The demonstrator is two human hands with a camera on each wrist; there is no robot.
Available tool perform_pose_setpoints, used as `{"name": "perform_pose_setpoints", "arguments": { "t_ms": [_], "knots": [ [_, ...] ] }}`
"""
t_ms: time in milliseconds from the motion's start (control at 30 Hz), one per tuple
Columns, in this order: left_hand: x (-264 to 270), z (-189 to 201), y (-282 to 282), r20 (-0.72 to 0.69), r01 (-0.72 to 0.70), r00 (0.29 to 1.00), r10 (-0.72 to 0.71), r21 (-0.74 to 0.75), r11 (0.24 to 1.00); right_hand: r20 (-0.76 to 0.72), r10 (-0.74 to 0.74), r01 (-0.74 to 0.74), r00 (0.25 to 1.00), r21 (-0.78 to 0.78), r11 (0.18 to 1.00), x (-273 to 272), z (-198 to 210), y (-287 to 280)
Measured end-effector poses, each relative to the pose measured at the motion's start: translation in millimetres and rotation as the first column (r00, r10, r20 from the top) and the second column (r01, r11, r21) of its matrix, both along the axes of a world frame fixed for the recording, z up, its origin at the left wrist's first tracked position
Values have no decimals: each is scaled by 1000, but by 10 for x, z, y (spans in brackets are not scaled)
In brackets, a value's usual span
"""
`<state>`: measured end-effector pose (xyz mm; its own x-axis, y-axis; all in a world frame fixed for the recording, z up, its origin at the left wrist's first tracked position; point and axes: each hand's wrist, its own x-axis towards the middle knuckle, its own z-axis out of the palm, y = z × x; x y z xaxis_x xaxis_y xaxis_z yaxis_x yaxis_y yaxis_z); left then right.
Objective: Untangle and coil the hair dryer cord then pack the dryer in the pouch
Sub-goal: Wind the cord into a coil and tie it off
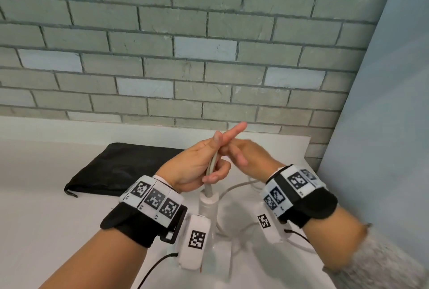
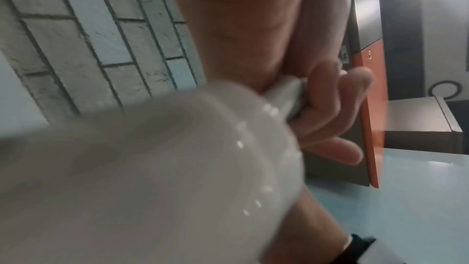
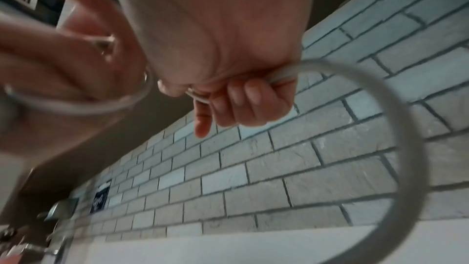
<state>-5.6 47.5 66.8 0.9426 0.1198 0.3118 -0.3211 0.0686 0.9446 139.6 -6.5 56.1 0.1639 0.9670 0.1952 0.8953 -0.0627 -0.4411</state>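
Note:
The white hair dryer (image 1: 208,204) hangs handle-up just above the counter, and it fills the left wrist view as a blurred white body (image 2: 152,168). My left hand (image 1: 197,165) grips its grey cord (image 1: 212,163) just above the handle, with the fingers (image 2: 327,107) curled round the cord's thick end (image 2: 284,95). My right hand (image 1: 250,154) is against the left one; its curled fingers (image 3: 253,97) hold a farther stretch of cord (image 3: 396,107) that arcs away in a wide loop. The black pouch (image 1: 120,170) lies flat to the left, behind my left wrist.
Slack cord (image 1: 239,186) lies in loose loops on the white counter (image 1: 46,219) below my hands. A grey brick wall (image 1: 185,56) rises close behind, and a pale blue panel (image 1: 383,126) closes off the right side.

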Motion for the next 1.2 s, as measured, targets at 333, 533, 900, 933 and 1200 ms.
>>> {"name": "perform_pose_setpoints", "arguments": {
  "t_ms": [333,533,900,933,1200],
  "knots": [
    [-61,59,110,69,-255,961,268,-156,954,-729,47,96,683,153,984,93,-608,-195],
    [-7,0,215,121,-423,882,455,-219,879,-797,9,76,604,69,995,69,-599,-300],
    [-52,10,371,202,-651,757,621,301,697,-531,86,-271,843,-280,921,-228,-458,-601],
    [-66,27,393,210,-659,747,631,356,662,-646,7,-280,763,-322,904,-203,-449,-643],
    [-178,132,551,159,-586,716,680,665,463,-448,119,-124,886,18,992,104,48,-920]
  ]
}}
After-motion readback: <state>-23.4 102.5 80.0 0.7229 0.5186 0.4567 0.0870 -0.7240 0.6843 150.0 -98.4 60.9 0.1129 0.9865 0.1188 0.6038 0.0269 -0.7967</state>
